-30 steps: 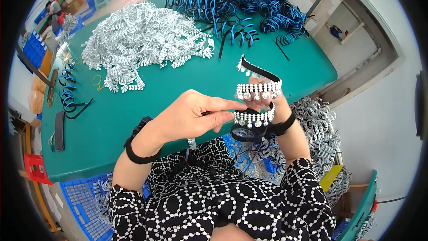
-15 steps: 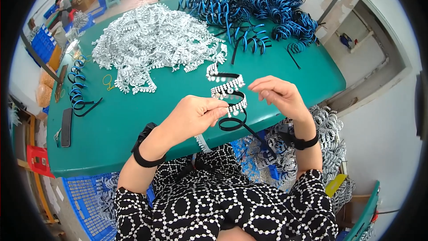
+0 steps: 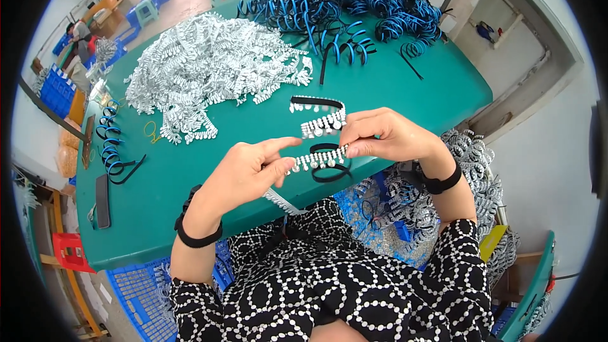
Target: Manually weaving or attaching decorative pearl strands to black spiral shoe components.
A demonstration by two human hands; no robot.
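Note:
Between my hands a silvery rhinestone trim (image 3: pixel 315 159) with small drops and a black band stretches nearly straight above the table. My right hand (image 3: pixel 396 137) pinches it between thumb and fingers at its right end. At the left end, my left hand (image 3: pixel 244 171) holds it by the thumb against the curled fingers, with the index finger lifted and pointing right. Further coils of the trim lie just beyond my hands, and a black ribbon loop (image 3: pixel 331 178) hangs below it. A pale fringed strip (image 3: pixel 283 202) comes out under my left hand and drops over the table edge.
A large heap of white-silver trim (image 3: pixel 209 66) covers the far left of the green table (image 3: pixel 253 123). Blue-and-black coiled ribbons (image 3: pixel 342 9) lie at the back, another coil (image 3: pixel 111 139) at left near a dark phone (image 3: pixel 102 201). Silvery coils (image 3: pixel 472 171) fill the space at right below.
My right hand has moved in from beside the trim and now grips it. The left index finger has lifted off, and the trim between the hands is pulled straighter. The view has shifted slightly.

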